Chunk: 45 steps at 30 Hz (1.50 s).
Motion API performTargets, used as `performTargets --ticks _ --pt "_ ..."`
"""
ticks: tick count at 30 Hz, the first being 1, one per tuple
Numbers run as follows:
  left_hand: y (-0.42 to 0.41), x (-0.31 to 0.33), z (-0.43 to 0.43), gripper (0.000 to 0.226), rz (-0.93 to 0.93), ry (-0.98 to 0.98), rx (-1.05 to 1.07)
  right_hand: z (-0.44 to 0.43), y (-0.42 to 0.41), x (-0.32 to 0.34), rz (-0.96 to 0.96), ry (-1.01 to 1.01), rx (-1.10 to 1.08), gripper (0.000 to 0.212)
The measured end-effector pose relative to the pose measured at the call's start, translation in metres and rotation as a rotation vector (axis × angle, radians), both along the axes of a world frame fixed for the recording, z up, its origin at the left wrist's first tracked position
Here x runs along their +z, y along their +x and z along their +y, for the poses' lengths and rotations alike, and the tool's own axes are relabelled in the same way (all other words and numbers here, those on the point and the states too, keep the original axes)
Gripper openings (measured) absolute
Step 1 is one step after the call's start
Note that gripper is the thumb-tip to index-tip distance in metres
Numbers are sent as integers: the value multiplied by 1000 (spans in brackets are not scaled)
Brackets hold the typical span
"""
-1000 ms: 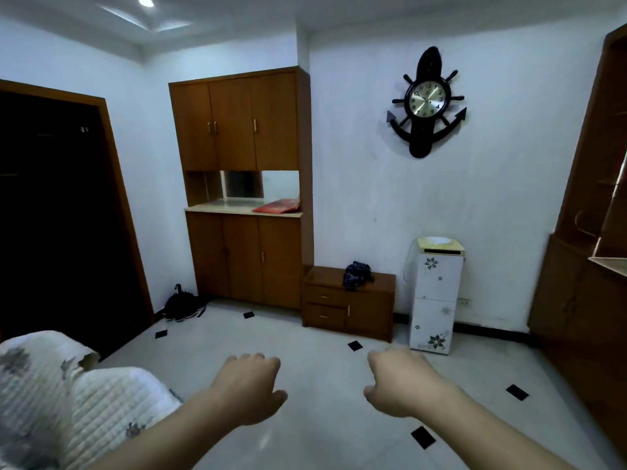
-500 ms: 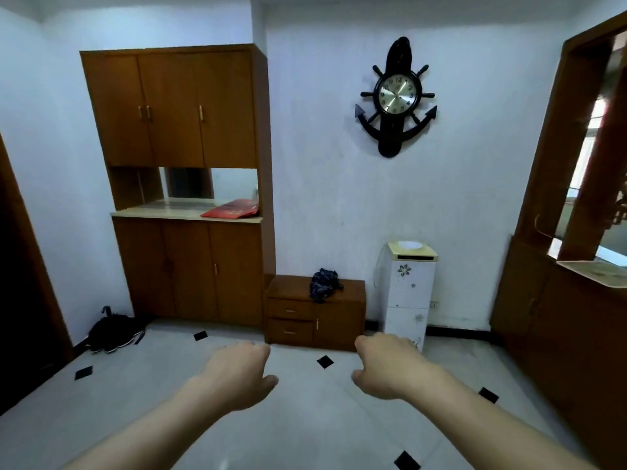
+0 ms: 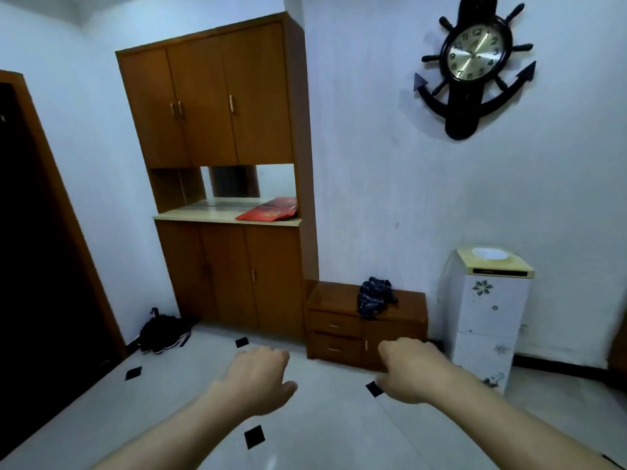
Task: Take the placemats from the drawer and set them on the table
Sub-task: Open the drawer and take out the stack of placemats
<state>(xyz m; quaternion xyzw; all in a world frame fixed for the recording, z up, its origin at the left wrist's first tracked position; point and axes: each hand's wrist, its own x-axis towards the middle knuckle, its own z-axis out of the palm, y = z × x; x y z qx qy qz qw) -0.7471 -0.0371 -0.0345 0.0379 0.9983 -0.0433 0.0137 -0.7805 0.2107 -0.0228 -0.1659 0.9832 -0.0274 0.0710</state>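
Observation:
A low brown cabinet (image 3: 393, 334) stands against the far wall, with two closed drawers (image 3: 334, 337) stacked on its left side. No placemats and no table are in sight. My left hand (image 3: 258, 381) hangs in the air over the floor, fingers curled downward, holding nothing. My right hand (image 3: 410, 371) is held out in front of the low cabinet's lower right part, fingers curled under, also with nothing in it. Both hands are well short of the cabinet.
A tall brown wall cupboard (image 3: 217, 184) with a counter holds a red packet (image 3: 268, 210). A dark cloth (image 3: 373, 296) lies on the low cabinet. A white water dispenser (image 3: 485, 317) stands to the right, a black bag (image 3: 163, 332) on the floor left, a dark doorway (image 3: 37, 232) far left.
The view has come closer to the far wall and swung left; the cupboard and low cabinet look larger. Both hands stay held out in the same curled pose.

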Motion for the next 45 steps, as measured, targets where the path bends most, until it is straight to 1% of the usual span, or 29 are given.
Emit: performTargets --ticks 1,5,8,10,12,15,18,20,25,27,32,35,39,43,45 --pt "-20 -1 -3 40 -3 -5 15 -1 -24 -1 -11 1 17 18" --pt "-89 -7 -16 40 -24 3 50 -14 -105 -7 -61 11 58 7" --pt "-143 -17 -31 40 -44 12 61 -31 -161 -16 -79 8 79 7" --pt "-186 -29 -43 41 -64 13 65 -44 -199 -26 -93 4 81 17" --pt "-231 -39 -56 41 -76 13 52 -56 -239 -37 -121 4 80 12" --pt "-310 -53 -80 38 -57 51 16 -77 -306 -52 -134 16 40 11" --pt "-387 -59 -101 40 -65 104 -19 -94 -371 -60 -130 4 -34 24" --pt "-433 -63 -112 40 -86 113 -42 -103 -408 -66 -152 9 -70 27" --pt "-540 -74 -126 41 -103 98 -130 -116 -494 -79 -217 -29 -160 16" --pt "-577 -83 -126 41 -125 93 -155 -117 -527 -84 -242 -33 -176 16" --pt "-676 -114 -121 36 -141 101 -183 -114 -632 -107 -261 -49 -189 17" --pt "-737 -140 -119 33 -137 126 -168 -114 -706 -133 -267 -75 -156 20" --pt "-809 -179 -115 38 -173 153 -137 -120 -792 -172 -340 -99 -109 22" --pt "-862 -212 -116 42 -215 191 -118 -127 -848 -205 -410 -99 -98 23" --pt "-886 -228 -120 44 -237 222 -114 -131 -869 -220 -420 -121 -115 28"
